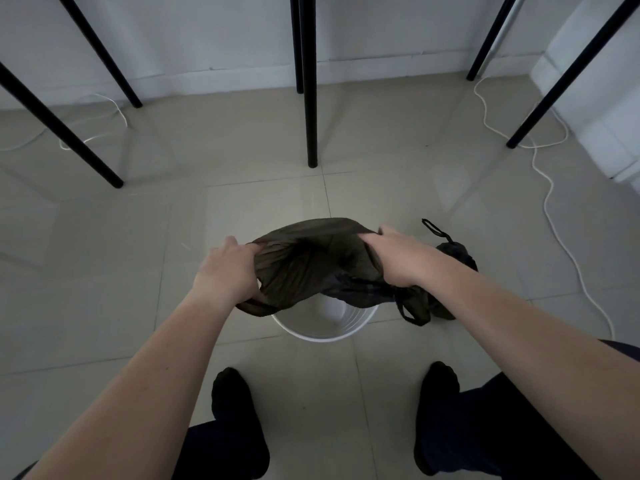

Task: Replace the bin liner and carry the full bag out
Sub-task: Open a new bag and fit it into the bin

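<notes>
Bin (pixel 323 336): white, round, on tiled floor (pixel 104 271), at 12 o'clock from both feet; inside looks bare at the near rim.
Liner (pixel 304 265): dark plastic bag, spread open over the bin mouth, covering the far part.
Left hand (pixel 225 271): fingers clamped on the liner edge at 9 o'clock of the bin.
Right hand (pixel 398 258): fingers clamped on the liner edge at 2 o'clock.
Full bag (pixel 453 258): dark, tied, on the floor at 3 o'clock of the bin, partly hidden by the right forearm.
Surroundings: black table legs (pixel 310 98) at 12 o'clock; white cable (pixel 554 223) beyond the full bag.
</notes>
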`<state>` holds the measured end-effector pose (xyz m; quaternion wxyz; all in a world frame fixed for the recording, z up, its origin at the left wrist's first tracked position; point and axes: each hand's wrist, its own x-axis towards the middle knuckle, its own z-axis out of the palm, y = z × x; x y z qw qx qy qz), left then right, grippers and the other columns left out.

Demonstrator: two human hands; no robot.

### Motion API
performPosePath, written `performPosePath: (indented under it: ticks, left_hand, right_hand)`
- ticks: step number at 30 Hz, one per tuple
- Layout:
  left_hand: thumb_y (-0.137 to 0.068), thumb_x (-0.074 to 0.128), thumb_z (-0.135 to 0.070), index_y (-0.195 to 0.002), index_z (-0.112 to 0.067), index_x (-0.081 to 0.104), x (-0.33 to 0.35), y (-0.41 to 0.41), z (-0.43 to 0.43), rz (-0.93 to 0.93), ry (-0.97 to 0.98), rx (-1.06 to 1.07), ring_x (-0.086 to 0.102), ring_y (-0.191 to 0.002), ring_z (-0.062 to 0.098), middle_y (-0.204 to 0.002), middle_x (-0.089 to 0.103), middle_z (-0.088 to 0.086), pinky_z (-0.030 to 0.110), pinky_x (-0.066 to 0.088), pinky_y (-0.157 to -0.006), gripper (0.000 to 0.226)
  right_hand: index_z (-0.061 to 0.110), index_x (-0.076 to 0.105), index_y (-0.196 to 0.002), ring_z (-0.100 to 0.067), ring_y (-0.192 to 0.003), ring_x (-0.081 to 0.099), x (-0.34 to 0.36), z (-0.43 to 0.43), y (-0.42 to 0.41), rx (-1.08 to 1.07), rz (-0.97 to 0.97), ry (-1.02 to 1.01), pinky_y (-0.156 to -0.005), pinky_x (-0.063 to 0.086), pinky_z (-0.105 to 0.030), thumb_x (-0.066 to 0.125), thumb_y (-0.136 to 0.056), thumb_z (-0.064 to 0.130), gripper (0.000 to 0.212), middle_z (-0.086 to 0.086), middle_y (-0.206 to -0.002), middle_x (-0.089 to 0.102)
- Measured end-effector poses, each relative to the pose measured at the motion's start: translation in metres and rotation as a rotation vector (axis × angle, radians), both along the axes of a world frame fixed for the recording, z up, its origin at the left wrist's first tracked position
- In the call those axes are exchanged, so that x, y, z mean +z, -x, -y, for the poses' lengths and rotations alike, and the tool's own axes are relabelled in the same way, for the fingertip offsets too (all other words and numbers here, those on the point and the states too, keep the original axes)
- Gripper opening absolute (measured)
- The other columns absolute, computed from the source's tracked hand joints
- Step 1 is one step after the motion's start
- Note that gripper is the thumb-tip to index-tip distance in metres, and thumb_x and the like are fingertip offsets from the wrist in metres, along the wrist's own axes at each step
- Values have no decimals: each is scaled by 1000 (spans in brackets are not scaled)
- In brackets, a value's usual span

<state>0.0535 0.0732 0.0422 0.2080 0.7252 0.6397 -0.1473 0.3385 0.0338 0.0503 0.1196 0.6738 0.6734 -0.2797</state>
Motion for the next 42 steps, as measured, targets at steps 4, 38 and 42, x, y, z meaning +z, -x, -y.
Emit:
performPosePath:
  ticks: [4, 38, 42]
  left_hand:
    - [-73, 86, -52, -136, -54, 62, 4, 6, 6, -81, -38, 4, 58, -122, 36, -121, 62, 1, 41, 48, -100, 67]
    - [-91, 60, -18, -141, -21, 62, -78, -61, -13, 167, -294, -151, 34, -146, 35, -156, 43, 8, 52, 28, -118, 50]
    - [-98, 67, -30, -160, -20, 38, -108, -55, -30, 181, -169, -199, 37, -147, 35, -162, 37, 7, 51, 35, -118, 69]
  right_hand:
    - [40, 49, -146, -33, -101, 63, 3, 8, -14, 65, 57, 75, -81, 53, -37, 60, -88, 4, 70, -4, -117, 57]
    - [40, 16, -162, -43, -121, 58, -96, -70, -22, -58, -150, 40, -102, 50, -48, 61, -96, 15, 84, -21, -135, 51]
    - [41, 20, -162, -39, -121, 58, -113, -83, -29, -88, -122, 83, -101, 52, -44, 58, -94, 16, 82, -16, -140, 49]
